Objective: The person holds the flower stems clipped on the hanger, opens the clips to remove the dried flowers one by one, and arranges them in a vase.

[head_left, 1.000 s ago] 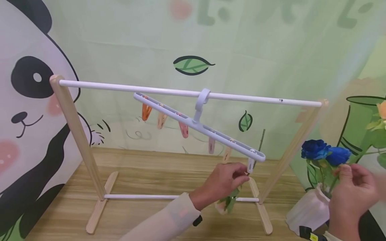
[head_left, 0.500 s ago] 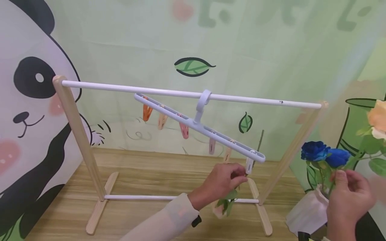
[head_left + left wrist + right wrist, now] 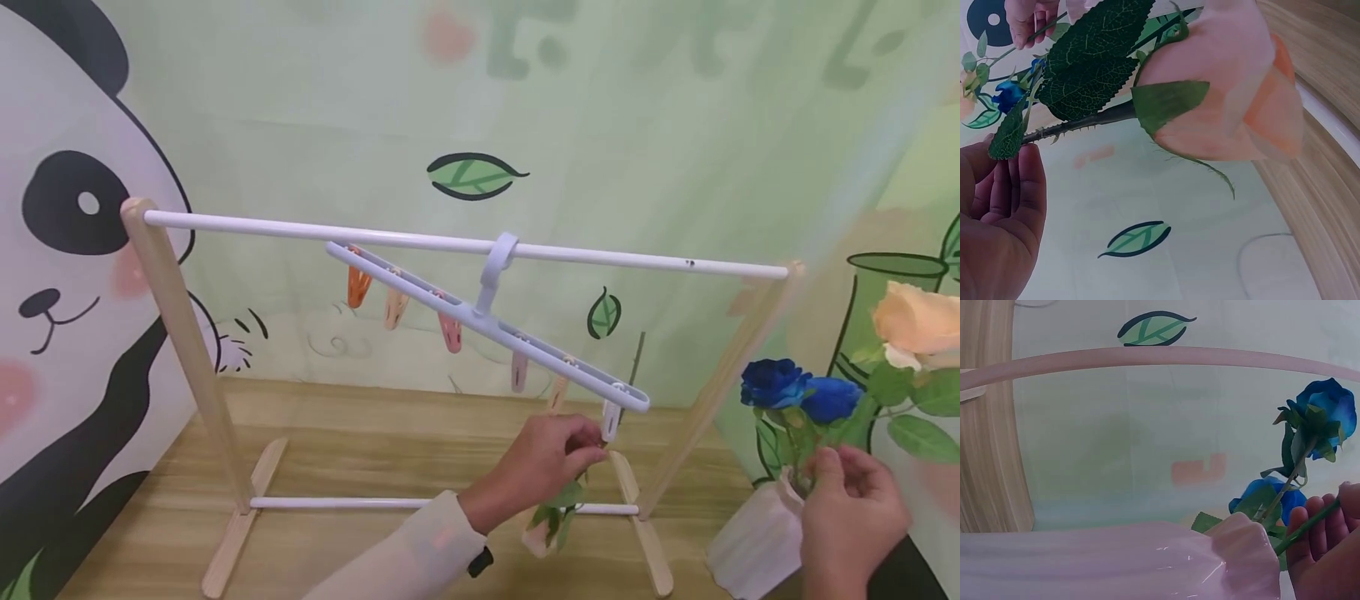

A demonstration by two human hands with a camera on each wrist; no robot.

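Note:
My left hand [image 3: 551, 462] pinches the stem of a peach rose [image 3: 1222, 94], whose bloom hangs downward. The hand is just below a white clip [image 3: 611, 419] at the low end of the lilac hanger [image 3: 487, 321]. The stem's dark end rises behind that clip; I cannot tell whether the clip grips it. My right hand [image 3: 855, 517] pinches the green stem [image 3: 1310, 530] of another peach rose [image 3: 918, 325]. That stem's lower end is in the mouth of the white vase [image 3: 757, 542]. Blue roses [image 3: 776, 383] stand in the same vase.
The hanger tilts down to the right from the white rail [image 3: 315, 227] of a wooden stand. Several coloured clips, such as an orange clip [image 3: 358, 282], hang along it. Behind stands a printed panda backdrop [image 3: 75, 292]. Wood-grain table [image 3: 337, 450] lies below.
My right hand has moved down and a little left, bringing its peach rose lower and further into view, its stem toward the vase. The left hand holds nearly the same place by the clip.

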